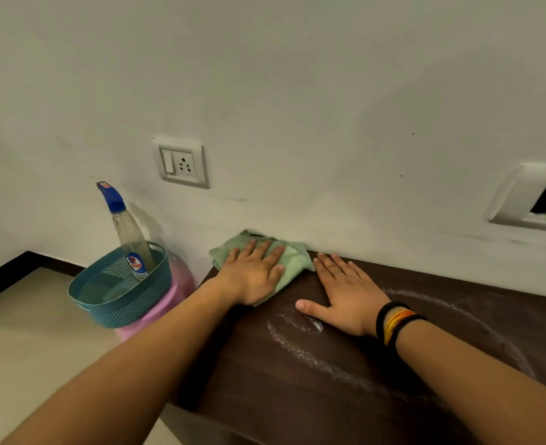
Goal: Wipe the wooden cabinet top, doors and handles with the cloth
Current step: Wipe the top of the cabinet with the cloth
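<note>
The cabinet top (377,364), a dark wooden tabletop, seemed only begun: a pale powdery ring still lay across its middle and right, and doors and handles were out of view. The green cloth (292,260) lay in the far left corner against the wall. The left hand (255,277) pressed flat on it, its grip spread; the right hand (345,297) rested spread just beside it.

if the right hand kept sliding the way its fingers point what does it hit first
Most likely the green cloth: the right hand lies flat on the cabinet top, fingertips beside the cloth's edge. Just behind that is the wall.
</note>
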